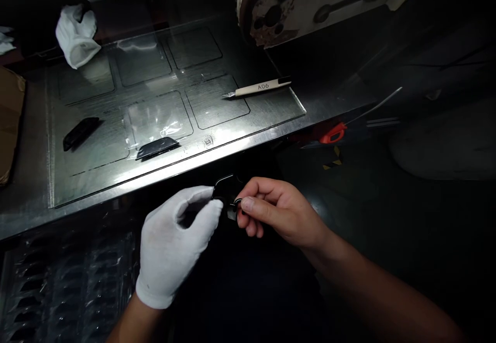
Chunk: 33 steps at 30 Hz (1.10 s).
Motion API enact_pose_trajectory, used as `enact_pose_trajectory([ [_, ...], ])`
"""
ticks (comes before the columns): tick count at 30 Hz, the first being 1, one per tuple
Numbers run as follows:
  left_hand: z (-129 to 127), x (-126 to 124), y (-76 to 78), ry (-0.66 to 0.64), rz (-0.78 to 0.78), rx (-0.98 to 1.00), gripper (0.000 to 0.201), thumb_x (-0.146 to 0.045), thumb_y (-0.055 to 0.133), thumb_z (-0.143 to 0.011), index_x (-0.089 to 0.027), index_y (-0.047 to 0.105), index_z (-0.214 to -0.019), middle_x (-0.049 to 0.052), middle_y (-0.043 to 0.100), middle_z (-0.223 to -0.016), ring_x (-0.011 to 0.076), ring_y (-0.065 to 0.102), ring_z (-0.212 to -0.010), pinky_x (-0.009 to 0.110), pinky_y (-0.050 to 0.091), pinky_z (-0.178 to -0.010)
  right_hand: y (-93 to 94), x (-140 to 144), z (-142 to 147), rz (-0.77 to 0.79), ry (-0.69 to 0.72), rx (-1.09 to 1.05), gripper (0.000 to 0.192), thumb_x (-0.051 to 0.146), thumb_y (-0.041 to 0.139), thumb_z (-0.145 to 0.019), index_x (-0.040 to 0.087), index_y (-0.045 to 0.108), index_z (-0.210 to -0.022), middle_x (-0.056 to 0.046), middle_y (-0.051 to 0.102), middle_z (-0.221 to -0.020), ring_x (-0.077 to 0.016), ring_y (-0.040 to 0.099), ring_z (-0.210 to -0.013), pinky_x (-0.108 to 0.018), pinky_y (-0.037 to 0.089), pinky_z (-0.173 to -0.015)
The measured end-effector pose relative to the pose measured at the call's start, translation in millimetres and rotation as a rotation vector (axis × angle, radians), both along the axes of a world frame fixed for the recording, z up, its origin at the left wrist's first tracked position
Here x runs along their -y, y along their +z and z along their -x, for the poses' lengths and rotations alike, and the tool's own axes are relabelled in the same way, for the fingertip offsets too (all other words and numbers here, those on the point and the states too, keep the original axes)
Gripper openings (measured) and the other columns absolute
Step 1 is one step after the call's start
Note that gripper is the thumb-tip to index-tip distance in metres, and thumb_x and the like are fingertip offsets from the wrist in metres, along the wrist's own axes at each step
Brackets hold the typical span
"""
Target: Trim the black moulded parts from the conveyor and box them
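Note:
My left hand (176, 239), in a white glove, pinches a small glossy black plastic part (223, 189) between thumb and fingers, just in front of the bench edge. From the other side my bare right hand (277, 211) is closed at the part's right end, thumb against index finger. A thin curved dark edge shows at those fingertips; the part's full outline is lost in the dark background. On the bench beyond lie two similar black pieces (158, 147) (80, 133) and a craft knife (260, 88) marked A06, its blade pointing left.
A clear sheet with dark rounded outlines covers the metal bench (155, 177). A white glove (77, 35) lies at its back left, a cardboard box (11, 121) at far left. Below left sits a clear tray (77, 281) of black pieces. A machine arm (310, 2) overhangs; a red-handled tool (333, 134) is right.

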<state>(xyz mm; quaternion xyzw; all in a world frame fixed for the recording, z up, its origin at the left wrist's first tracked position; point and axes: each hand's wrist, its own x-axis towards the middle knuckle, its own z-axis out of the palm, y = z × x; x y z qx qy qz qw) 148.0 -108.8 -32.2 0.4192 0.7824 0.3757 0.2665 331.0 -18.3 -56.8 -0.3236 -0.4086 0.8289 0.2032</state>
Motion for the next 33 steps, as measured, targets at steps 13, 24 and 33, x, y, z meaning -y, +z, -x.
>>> enact_pose_trajectory([
  [13,4.9,11.2,-22.7,0.035,-0.069,0.822,0.046,-0.053,0.048,-0.106,-0.018,0.073,-0.121,0.005,0.073,-0.077,0.0178,0.069,-0.071,0.030,0.056,-0.071,-4.5,-1.5,1.0,-0.584,-0.121,0.073,0.010,0.025,0.073,-0.096,0.018,0.073,-0.103,-0.006,0.081,-0.092,-0.0153,0.077,-0.078,-0.024,0.063,-0.067],
  [24,-21.3,19.9,-41.1,-0.189,-0.345,1.511,0.039,-0.048,0.065,-0.098,-0.032,0.070,-0.133,0.002,0.079,-0.086,0.0147,0.074,-0.070,0.021,0.058,-0.059,9.1,-15.6,1.4,-0.895,0.146,0.030,0.030,0.022,0.071,-0.096,0.021,0.067,-0.126,-0.008,0.074,-0.116,-0.0181,0.073,-0.100,-0.030,0.061,-0.089],
  [33,-4.9,24.6,-34.7,-0.076,-0.055,0.976,0.040,-0.028,0.091,-0.077,-0.029,0.080,-0.115,0.002,0.083,-0.100,0.0225,0.079,-0.089,0.031,0.064,-0.084,14.0,-14.8,12.1,-0.757,0.246,0.175,0.017,0.034,0.069,-0.097,0.017,0.069,-0.093,0.000,0.064,-0.081,-0.0116,0.058,-0.068,-0.024,0.047,-0.060],
])
